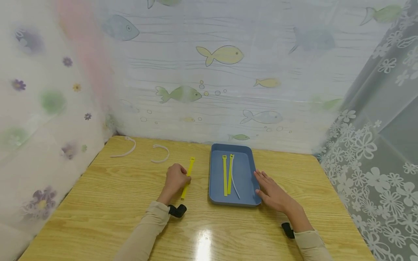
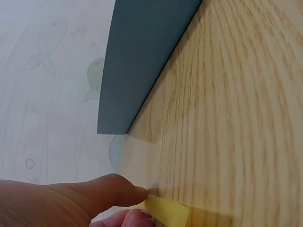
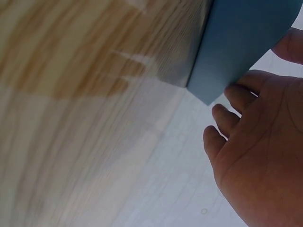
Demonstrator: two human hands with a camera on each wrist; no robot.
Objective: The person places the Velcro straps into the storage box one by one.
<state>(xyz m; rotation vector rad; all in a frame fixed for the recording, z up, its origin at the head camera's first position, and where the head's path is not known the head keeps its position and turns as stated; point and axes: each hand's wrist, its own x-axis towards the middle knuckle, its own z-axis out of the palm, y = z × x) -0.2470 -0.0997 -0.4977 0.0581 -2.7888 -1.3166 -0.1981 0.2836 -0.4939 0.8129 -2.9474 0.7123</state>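
My left hand [image 1: 175, 178] pinches a flat yellow cable tie [image 1: 192, 162] between thumb and curled fingers, left of the blue tray. In the left wrist view, the thumb [image 2: 116, 188] is against the yellow strip [image 2: 165, 211]. My right hand [image 1: 273, 193] is at the right side of the blue tray [image 1: 211, 174], fingers extended and touching its wall. From the right wrist view, the fingertips [image 3: 215, 137] show beside the tray's outer wall [image 3: 232, 52]. Inside the tray lie two yellow cable ties [image 1: 225, 175] and a thin white cable tie [image 1: 236, 187].
Two curled white cable ties [image 1: 132, 148] lie at the table's back left. A fish-printed curtain [image 1: 225, 83] hangs behind the wooden table [image 1: 98, 203], with patterned cloth along both sides. Black wrist devices [image 1: 177, 211] sit at both wrists.
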